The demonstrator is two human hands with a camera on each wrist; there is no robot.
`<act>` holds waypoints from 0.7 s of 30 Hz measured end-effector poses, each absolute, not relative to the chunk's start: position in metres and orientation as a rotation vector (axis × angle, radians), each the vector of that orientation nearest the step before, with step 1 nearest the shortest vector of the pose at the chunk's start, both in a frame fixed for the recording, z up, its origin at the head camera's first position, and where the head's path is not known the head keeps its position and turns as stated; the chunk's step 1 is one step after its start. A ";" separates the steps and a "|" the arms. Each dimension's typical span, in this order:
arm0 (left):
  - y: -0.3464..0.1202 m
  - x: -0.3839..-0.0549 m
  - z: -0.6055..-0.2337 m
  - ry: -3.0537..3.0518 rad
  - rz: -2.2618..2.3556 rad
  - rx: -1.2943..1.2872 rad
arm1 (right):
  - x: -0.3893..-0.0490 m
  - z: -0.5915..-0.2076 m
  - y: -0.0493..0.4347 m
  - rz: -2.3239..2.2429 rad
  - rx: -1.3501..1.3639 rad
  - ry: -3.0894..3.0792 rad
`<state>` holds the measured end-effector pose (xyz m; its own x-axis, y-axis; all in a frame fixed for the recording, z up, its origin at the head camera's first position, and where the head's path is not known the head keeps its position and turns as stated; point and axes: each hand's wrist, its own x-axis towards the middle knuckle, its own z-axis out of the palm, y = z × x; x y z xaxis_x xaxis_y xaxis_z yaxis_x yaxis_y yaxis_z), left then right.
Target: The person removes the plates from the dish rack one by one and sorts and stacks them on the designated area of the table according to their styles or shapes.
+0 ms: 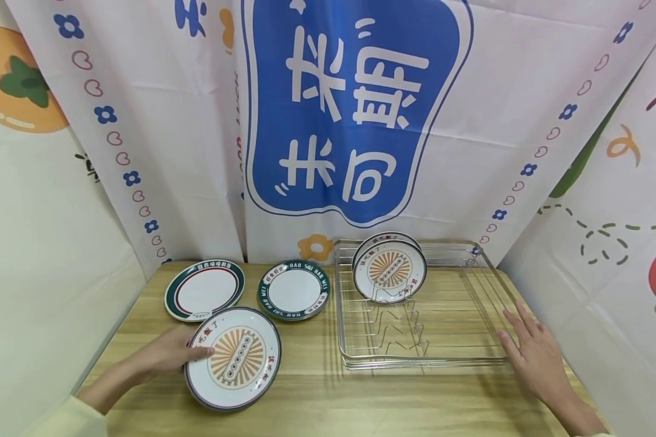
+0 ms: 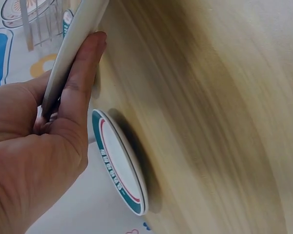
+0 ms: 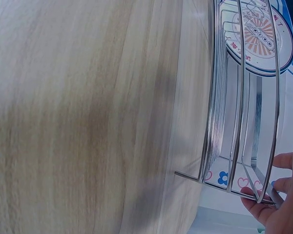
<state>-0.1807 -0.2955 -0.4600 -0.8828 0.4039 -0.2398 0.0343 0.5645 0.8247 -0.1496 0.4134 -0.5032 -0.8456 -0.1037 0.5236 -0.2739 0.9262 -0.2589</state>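
Observation:
My left hand (image 1: 169, 352) holds a white plate (image 1: 257, 385) with an orange sunburst design, thumb over its face and fingers against its underside. In the left wrist view this plate (image 2: 73, 53) shows edge-on, tilted above the wooden table. At the right, my right hand (image 1: 538, 358) grips the front right corner of a wire dish rack (image 1: 404, 359). The right wrist view shows its fingers (image 3: 282, 185) around the metal rail. Two matching sunburst plates stand upright one behind the other at the rack's back left, the front plate (image 1: 372, 282) partly covering the rear one.
A green-rimmed oval plate (image 1: 202, 288) lies at the table's back left, behind the held plate. Beside it is a round green-rimmed plate (image 1: 295, 292), close to the rack's left side. Printed cloth (image 1: 284, 233) hangs behind the wooden table (image 1: 328, 406).

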 end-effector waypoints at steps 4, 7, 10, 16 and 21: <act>-0.295 -0.180 -0.463 2.405 1.229 0.295 | -0.150 -0.503 0.413 0.443 0.273 -2.561; -0.295 -0.180 -0.469 2.426 1.198 0.257 | -0.150 -0.503 0.413 0.442 0.275 -2.558; -0.294 -0.180 -0.475 2.441 1.175 0.222 | -0.150 -0.503 0.413 0.441 0.278 -2.554; -0.290 -0.178 -0.480 2.429 1.156 0.173 | -0.149 -0.503 0.413 0.437 0.288 -2.549; -0.285 -0.178 -0.480 2.446 1.086 0.126 | -0.149 -0.504 0.414 0.440 0.287 -2.540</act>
